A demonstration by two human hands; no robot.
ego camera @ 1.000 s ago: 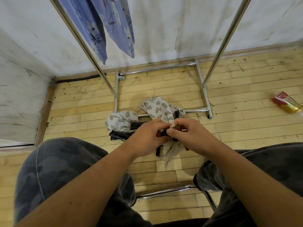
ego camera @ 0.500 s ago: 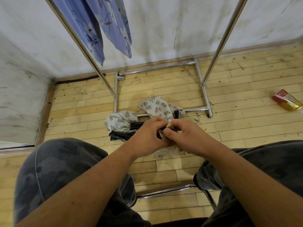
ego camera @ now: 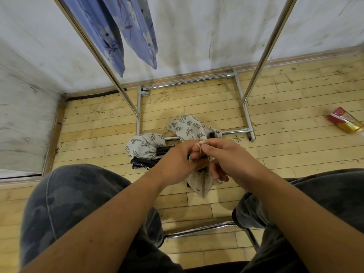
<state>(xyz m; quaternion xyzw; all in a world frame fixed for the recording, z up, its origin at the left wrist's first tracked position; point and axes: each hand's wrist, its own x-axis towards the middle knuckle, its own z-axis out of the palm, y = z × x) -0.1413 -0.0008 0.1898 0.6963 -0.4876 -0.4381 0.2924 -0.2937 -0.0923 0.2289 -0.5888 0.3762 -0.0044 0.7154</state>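
Pouch [ego camera: 200, 184] of pale leaf-printed cloth is held in the air on the near side of the rack [ego camera: 235, 132], short of its front floor bar and between the two knees. The neck of the pouch is gripped by the left hand [ego camera: 175, 162], with the fingers curled round the cloth; the body hangs below both hands. The cord [ego camera: 199, 148] at the neck is seen looped over a left fingertip. The cord is pinched by the right hand [ego camera: 230, 158] between thumb and forefinger; the other right fingers are loosely bent beneath, against the cloth. The two hands are touching at the fingertips.

Two spare pouches [ego camera: 146, 143] of the same print are noted on the floor at the rack's front bar, one lying across it. Dark folded items [ego camera: 144, 161] are lying just beside them. A blue flowered cloth [ego camera: 118, 36] is hung from the top of the rack, on its left side. A red and gold packet [ego camera: 343, 120] is noted on the floor well to the right of the rack.
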